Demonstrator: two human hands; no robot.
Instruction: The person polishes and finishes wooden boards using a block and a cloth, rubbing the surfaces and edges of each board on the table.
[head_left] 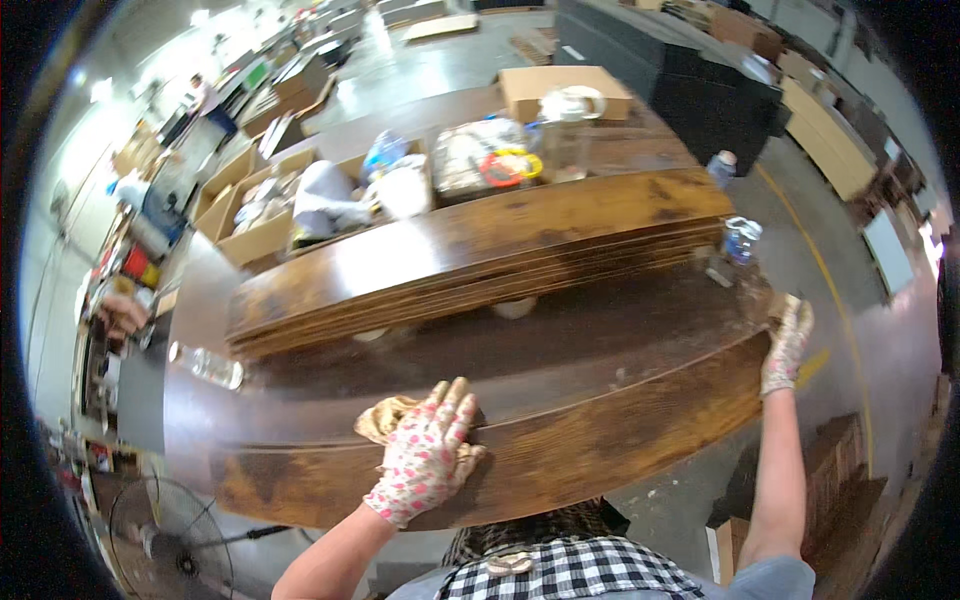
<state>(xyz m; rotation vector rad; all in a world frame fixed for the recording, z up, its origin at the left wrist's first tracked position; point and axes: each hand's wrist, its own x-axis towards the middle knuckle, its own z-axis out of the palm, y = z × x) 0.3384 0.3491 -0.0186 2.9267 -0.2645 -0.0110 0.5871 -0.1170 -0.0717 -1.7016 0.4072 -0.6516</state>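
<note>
Found at the near edge of a dark brown table [196, 415]: one long, brown wood-grain board [610, 430], long axis left to right, right end slanting farther away. Counted beyond: one stack of similar long brown boards [490, 240]; at left, one clear plastic bottle [206, 366], lying on its side. With left hand [424, 455], in pink-spotted white glove: covering one crumpled tan cloth [382, 420] on the board, palm down, fingers nearly straight. With right hand [788, 348], gloved alike: touching the board's right end; cannot tell whether clamped.
</note>
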